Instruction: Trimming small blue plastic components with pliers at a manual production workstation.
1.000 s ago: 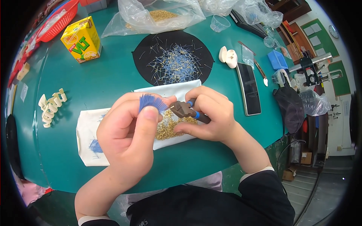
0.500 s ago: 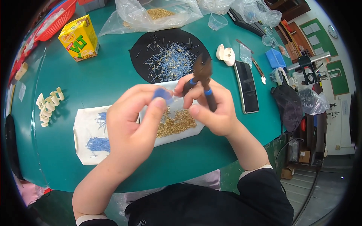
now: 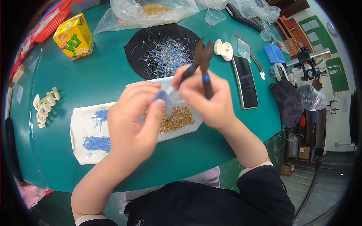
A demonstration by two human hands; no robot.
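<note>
On the left of the green worktop (image 3: 94,83), blue wires (image 3: 97,143) are seen lying on a white sheet (image 3: 81,130). Above it, the left hand (image 3: 132,130) is raised, its fingers pinched on a small blue bundle (image 3: 163,96). Just beside, dark pliers (image 3: 201,62) are gripped upright by the right hand (image 3: 209,101), over the gold pins (image 3: 177,117).

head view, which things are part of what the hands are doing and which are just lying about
In use:
- pliers in the right hand
- small blue piece pinched by the left hand
- white sheet with gold pins and blue wires

Lying about:
- yellow drink carton
- phone
- black disc
- plastic cup
</note>
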